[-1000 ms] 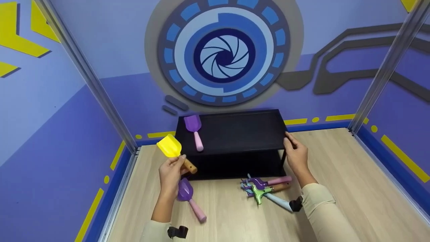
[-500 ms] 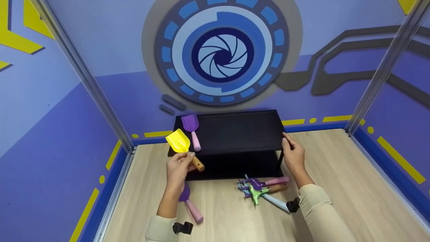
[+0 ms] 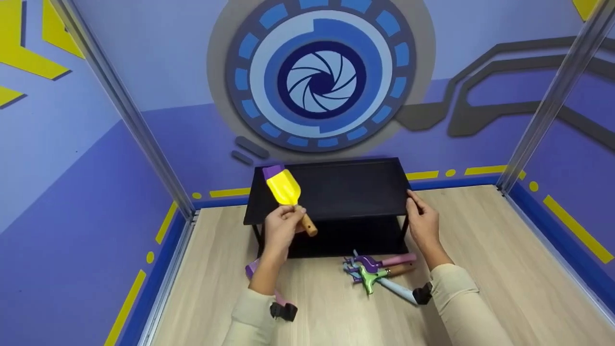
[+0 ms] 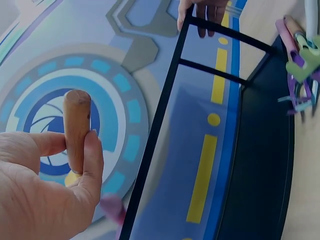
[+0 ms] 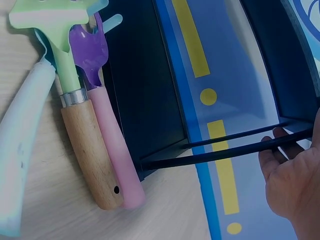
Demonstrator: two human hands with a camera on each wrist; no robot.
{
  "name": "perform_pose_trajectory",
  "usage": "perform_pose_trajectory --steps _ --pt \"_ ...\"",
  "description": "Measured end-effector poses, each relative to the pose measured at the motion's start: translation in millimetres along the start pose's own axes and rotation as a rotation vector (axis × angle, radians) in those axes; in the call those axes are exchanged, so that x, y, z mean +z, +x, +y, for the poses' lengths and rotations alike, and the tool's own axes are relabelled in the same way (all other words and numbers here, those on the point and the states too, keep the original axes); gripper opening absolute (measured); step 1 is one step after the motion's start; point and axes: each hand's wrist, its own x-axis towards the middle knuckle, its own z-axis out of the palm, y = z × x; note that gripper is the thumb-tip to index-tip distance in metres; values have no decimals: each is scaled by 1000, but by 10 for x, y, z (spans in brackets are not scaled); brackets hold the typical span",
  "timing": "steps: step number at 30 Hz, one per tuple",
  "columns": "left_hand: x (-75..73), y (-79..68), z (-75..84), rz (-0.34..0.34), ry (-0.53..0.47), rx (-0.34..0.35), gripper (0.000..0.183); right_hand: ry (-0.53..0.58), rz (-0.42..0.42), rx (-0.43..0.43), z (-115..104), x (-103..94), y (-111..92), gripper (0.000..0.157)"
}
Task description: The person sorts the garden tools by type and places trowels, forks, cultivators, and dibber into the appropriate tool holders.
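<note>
My left hand (image 3: 280, 229) pinches a yellow toy shovel (image 3: 284, 187) between thumb and fingers, high on its wooden handle (image 4: 76, 125). The shovel is held over the left part of a two-tier black shelf (image 3: 355, 187). Behind its blade, partly covered, a purple shovel (image 3: 272, 170) lies on the top board. At the shelf's right end, my right hand (image 3: 425, 226) grips the edge of the top board, fingers (image 5: 270, 161) by the side frame. A second purple shovel (image 3: 251, 269) with a pink handle lies on the table, mostly hidden by my left forearm.
A pile of small hand rakes lies before the shelf's right front: a purple one (image 3: 369, 264) with a pink handle, a green one (image 3: 369, 278) with a wooden handle, and a light blue one (image 3: 399, 290). Patterned walls (image 3: 182, 144) stand behind and at both sides.
My left hand has carried the yellow shovel rightward and slightly up, from beside the shelf's left end to over its top, covering part of the purple shovel. My right hand keeps its place.
</note>
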Motion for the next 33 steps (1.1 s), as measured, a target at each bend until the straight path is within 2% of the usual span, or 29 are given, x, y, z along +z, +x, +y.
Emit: perform_pose_trajectory --steps 5,13,27,33 --pt "199 63 -23 -17 -10 -7 33 -11 8 -17 177 -13 73 44" --pt "403 191 -42 -48 -15 -27 27 -49 34 -29 178 -21 70 45" --pt "508 440 -131 -33 12 -127 33 -37 37 -36 182 -7 88 43" --pt "546 536 -164 -28 95 -130 28 -53 47 -33 205 -17 87 43"
